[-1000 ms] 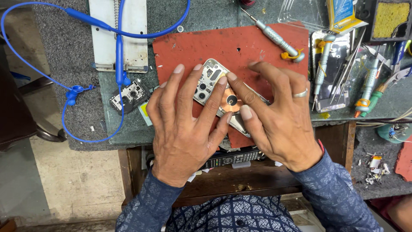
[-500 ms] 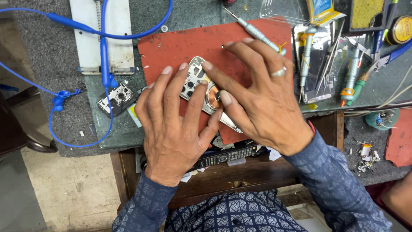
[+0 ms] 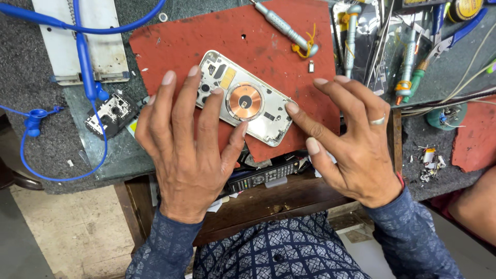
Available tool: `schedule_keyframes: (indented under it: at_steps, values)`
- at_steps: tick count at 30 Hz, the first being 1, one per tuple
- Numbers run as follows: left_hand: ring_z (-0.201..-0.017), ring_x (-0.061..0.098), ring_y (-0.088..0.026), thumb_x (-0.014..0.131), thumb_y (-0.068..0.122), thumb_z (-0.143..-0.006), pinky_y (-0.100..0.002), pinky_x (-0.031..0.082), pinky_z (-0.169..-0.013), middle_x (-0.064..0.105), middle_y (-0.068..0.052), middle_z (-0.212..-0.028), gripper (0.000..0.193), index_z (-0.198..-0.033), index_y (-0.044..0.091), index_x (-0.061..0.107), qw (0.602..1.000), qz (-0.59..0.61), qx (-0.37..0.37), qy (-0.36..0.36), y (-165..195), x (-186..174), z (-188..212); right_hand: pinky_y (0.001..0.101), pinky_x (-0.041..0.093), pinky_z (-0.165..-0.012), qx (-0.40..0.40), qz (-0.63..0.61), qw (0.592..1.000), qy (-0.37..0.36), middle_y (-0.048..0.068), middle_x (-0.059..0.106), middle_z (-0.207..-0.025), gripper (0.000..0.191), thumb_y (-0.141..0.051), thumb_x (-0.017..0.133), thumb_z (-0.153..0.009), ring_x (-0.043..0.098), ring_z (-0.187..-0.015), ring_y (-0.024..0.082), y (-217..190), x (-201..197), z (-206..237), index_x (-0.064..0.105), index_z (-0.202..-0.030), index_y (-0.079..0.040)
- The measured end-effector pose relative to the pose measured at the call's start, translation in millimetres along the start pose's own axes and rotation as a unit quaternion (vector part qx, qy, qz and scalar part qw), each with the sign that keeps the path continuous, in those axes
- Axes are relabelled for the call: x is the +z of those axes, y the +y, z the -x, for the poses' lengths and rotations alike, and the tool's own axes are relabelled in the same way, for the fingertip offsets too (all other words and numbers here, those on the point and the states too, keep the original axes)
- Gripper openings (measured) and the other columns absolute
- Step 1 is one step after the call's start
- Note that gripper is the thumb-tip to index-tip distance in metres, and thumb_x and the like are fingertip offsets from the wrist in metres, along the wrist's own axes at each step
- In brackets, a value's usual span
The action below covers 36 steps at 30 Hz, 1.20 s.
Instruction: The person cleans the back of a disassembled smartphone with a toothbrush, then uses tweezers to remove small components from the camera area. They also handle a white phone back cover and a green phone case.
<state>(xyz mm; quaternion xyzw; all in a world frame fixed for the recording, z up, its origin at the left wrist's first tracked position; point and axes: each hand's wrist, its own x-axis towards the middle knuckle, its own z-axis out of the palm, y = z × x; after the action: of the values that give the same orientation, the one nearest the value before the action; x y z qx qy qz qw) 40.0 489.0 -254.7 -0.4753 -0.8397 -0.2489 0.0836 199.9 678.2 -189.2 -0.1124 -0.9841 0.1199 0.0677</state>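
An opened phone rear housing (image 3: 243, 103) with a round copper coil (image 3: 244, 101) lies on a red mat (image 3: 248, 46). My left hand (image 3: 188, 144) rests flat with its fingertips on the housing's left end and lower edge. My right hand (image 3: 351, 137), wearing a ring, has its fingers spread; the index fingertip touches the housing's right edge. Neither hand grips anything.
A grey screwdriver (image 3: 287, 26) lies on the mat's upper part, a tiny part (image 3: 311, 66) near it. Several tools (image 3: 408, 57) lie at right, a blue cable (image 3: 88, 72) and a small circuit board (image 3: 110, 112) at left. Another person's arm (image 3: 473, 206) shows at the right edge.
My right hand has pulled away to the right, uncovering the housing and coil. The fingers have spread, and the camera has come closer.
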Motion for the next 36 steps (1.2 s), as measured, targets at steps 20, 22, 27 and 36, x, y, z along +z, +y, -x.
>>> schedule_keyframes:
  at_steps: [20,22,27,36]
  values:
    - [-0.143,0.041,-0.025,0.077,0.030,-0.107,-0.048,0.032,-0.120,0.054,-0.006,-0.149,0.029,-0.133,0.019,0.073,0.998,-0.002,0.055,-0.008,37.0,-10.4,33.1,0.0461,0.040,-0.115,-0.015,-0.053,0.996,0.073,0.012,0.052,-0.142,0.043,-0.026,0.074,-0.093,0.047,-0.130,0.033,-13.8,27.7,39.2,0.071,-0.135,-0.018]
    - [-0.143,0.042,-0.023,0.076,0.031,-0.107,-0.048,0.031,-0.120,0.054,-0.006,-0.149,0.030,-0.135,0.021,0.073,0.998,-0.006,0.062,-0.019,38.9,-11.0,33.1,0.0460,0.040,-0.114,0.005,-0.054,0.995,0.088,0.013,0.054,-0.141,0.046,-0.024,0.078,-0.091,0.050,-0.129,0.033,-11.3,28.1,38.3,0.070,-0.136,-0.014]
    - [-0.142,0.043,-0.022,0.072,0.032,-0.107,-0.048,0.029,-0.121,0.055,-0.006,-0.148,0.032,-0.138,0.023,0.072,0.996,0.003,0.080,-0.029,46.1,-8.8,31.7,0.0434,0.044,-0.110,0.038,-0.077,0.989,0.124,0.012,0.062,-0.136,0.057,-0.020,0.087,-0.089,0.055,-0.123,0.031,-11.2,33.0,34.2,0.066,-0.139,-0.004]
    - [-0.146,0.037,-0.023,0.073,0.033,-0.106,-0.050,0.027,-0.124,0.051,-0.005,-0.151,0.038,-0.143,0.024,0.068,0.995,0.030,0.078,-0.057,51.1,-1.7,27.0,0.0431,0.043,-0.108,0.066,-0.075,0.985,0.138,0.010,0.062,-0.134,0.062,-0.027,0.090,-0.086,0.054,-0.121,0.029,-15.3,35.3,29.2,0.065,-0.137,-0.003]
